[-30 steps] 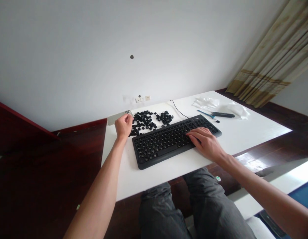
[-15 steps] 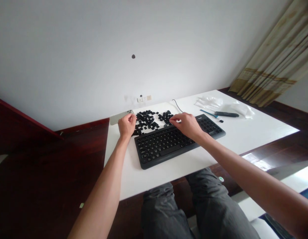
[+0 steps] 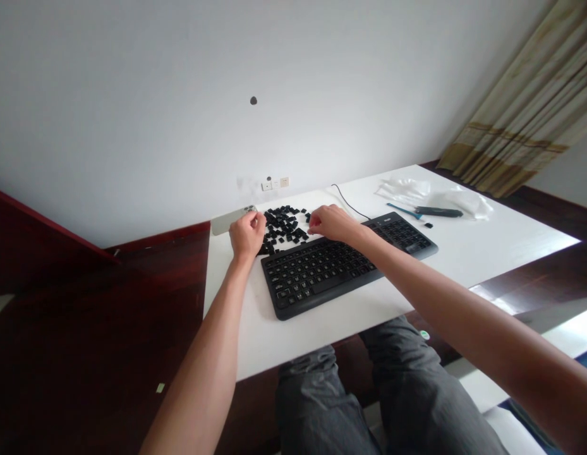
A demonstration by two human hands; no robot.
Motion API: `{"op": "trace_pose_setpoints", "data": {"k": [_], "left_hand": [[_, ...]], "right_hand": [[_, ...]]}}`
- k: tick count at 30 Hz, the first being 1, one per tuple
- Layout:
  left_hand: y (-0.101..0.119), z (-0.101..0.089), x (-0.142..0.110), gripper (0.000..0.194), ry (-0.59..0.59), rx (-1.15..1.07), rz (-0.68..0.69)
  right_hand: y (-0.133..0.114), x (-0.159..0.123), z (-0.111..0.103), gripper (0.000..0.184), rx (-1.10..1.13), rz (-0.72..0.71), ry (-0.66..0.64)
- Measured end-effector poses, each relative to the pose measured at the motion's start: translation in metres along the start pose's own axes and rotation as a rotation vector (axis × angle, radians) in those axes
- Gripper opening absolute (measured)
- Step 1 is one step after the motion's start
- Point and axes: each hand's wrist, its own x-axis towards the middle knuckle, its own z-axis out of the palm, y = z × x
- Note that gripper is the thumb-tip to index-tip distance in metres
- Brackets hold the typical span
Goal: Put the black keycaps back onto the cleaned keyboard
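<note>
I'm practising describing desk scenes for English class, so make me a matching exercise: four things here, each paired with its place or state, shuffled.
Things:
1. Loose black keycaps
2. Pale grey smartphone
3. Black keyboard
4. Crumpled translucent plastic

Places or states:
A. Far right, beyond the keyboard
B. Heaped between the left hand and right hand
C. Under the left hand, at the far edge of the white desk
D. Closest to the person, keys up

Pairs: 1-B, 2-C, 3-D, 4-A
</note>
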Motion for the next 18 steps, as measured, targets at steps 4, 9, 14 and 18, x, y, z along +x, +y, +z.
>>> {"op": "trace_pose_setpoints", "data": {"k": [4, 9, 14, 18], "left_hand": [[0.01, 0.003, -0.003, 0.041, -0.04, 0.027, 0.048], [0.019, 0.011, -0.008, 0.024, -0.17, -0.009, 0.083], [0.018, 0.011, -0.008, 0.027, -0.209, 0.001, 0.069], [0.014, 0.01, -0.007, 0.027, -0.166, 0.03, 0.082]], "right_hand": [[-0.014, 0.002, 0.002, 0.008, 0.268, -0.05, 0.12], [-0.027, 0.019, 0.012, 0.017, 0.557, -0.139, 0.131], [-0.004, 0.035, 0.0, 0.02, 0.466, -0.215, 0.082], [0.058, 0.052, -0.023, 0.017, 0.123, -0.152, 0.049]]}}
